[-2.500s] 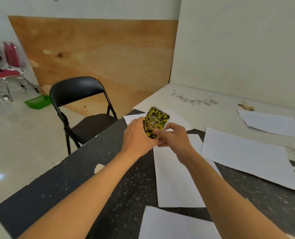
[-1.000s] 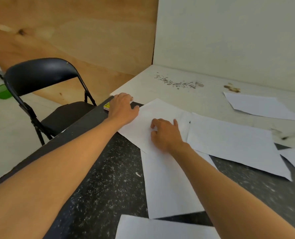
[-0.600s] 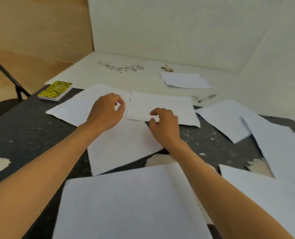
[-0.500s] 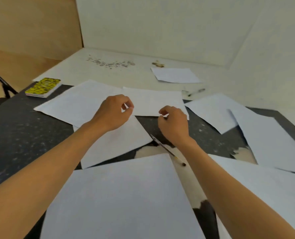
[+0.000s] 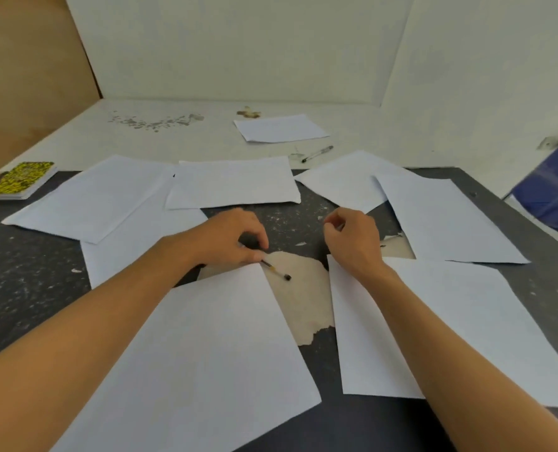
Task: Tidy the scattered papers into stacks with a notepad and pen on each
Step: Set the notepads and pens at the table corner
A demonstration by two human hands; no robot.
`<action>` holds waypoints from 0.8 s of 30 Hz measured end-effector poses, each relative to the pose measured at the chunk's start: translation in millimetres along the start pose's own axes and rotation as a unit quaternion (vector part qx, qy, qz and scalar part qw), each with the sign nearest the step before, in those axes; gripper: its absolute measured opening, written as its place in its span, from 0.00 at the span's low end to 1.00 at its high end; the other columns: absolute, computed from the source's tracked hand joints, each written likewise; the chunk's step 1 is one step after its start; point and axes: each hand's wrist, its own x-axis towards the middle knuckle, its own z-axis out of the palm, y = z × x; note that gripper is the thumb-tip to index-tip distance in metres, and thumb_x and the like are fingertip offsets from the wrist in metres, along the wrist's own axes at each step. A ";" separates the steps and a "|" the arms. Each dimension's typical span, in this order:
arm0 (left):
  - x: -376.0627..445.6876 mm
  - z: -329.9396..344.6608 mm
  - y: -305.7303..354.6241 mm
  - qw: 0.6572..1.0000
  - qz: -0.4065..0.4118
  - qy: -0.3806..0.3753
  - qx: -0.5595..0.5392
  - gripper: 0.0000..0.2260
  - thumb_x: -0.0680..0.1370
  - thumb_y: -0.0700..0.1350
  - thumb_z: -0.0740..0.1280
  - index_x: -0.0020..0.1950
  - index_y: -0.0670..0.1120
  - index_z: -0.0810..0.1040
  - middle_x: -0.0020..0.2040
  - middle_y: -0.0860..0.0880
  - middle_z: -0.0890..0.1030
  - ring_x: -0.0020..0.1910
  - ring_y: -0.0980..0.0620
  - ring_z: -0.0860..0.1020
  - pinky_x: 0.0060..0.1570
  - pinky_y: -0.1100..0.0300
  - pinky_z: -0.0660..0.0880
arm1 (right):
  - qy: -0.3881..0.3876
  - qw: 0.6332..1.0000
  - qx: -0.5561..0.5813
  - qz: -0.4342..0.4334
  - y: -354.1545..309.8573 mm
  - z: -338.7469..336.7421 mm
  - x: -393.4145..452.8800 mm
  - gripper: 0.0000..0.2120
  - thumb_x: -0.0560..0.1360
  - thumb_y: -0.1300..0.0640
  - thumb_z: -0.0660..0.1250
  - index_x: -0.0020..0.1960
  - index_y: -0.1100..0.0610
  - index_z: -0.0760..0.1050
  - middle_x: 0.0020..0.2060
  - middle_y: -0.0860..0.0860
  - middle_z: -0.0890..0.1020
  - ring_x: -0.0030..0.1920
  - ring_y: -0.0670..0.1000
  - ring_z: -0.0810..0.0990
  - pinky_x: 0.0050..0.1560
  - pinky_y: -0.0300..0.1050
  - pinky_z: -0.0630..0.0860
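Between the two hands on the table (image 5: 26,288), a pen (image 5: 276,270) was laid slantwise, tip toward the near right. Its upper end was pinched in the left hand (image 5: 230,238); the right hand (image 5: 352,238), loosely curled and empty, was held just beside.

No legible text, labels, brands or numbers in view. The white sheets (image 5: 232,182) on the bench (image 5: 30,282) read blank. The yellow-and-black notepad (image 5: 20,180) cover shows pattern only; print unresolved.
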 end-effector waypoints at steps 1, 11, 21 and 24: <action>2.8 3.1 1.1 1.000 0.003 0.002 0.010 0.05 0.74 0.52 0.74 0.49 0.59 0.83 0.50 0.61 0.77 0.52 0.61 0.74 0.55 0.57 0.75 | -0.010 1.000 0.003 0.000 1.6 -1.0 -1.4 0.07 0.75 0.57 0.65 0.48 0.52 0.82 0.36 0.42 0.80 0.37 0.42 0.79 0.42 0.41 0.77; 23.9 -7.7 31.3 0.987 -0.016 0.147 -0.060 0.05 0.82 0.46 0.63 0.47 0.54 0.75 0.40 0.53 0.80 0.39 0.50 0.78 0.41 0.56 0.76 | -0.045 0.989 0.136 -0.032 -15.5 -7.8 -1.1 0.11 0.83 0.53 0.60 0.51 0.54 0.81 0.39 0.49 0.83 0.39 0.49 0.81 0.43 0.46 0.78; 57.1 -41.2 57.6 0.974 0.003 0.198 -0.113 0.05 0.81 0.45 0.65 0.53 0.50 0.80 0.42 0.58 0.79 0.41 0.57 0.78 0.43 0.62 0.74 | 0.019 0.893 0.449 -0.009 -47.4 -24.6 24.0 0.06 0.81 0.59 0.66 0.52 0.61 0.80 0.38 0.59 0.85 0.38 0.59 0.84 0.40 0.51 0.83; 72.5 -36.1 47.8 0.970 -0.048 0.208 -0.112 0.06 0.82 0.44 0.63 0.53 0.50 0.80 0.40 0.55 0.81 0.37 0.55 0.78 0.39 0.62 0.73 | 0.013 0.898 0.439 0.023 -44.7 -18.7 45.8 0.07 0.80 0.56 0.67 0.54 0.58 0.79 0.38 0.57 0.86 0.38 0.58 0.85 0.41 0.50 0.84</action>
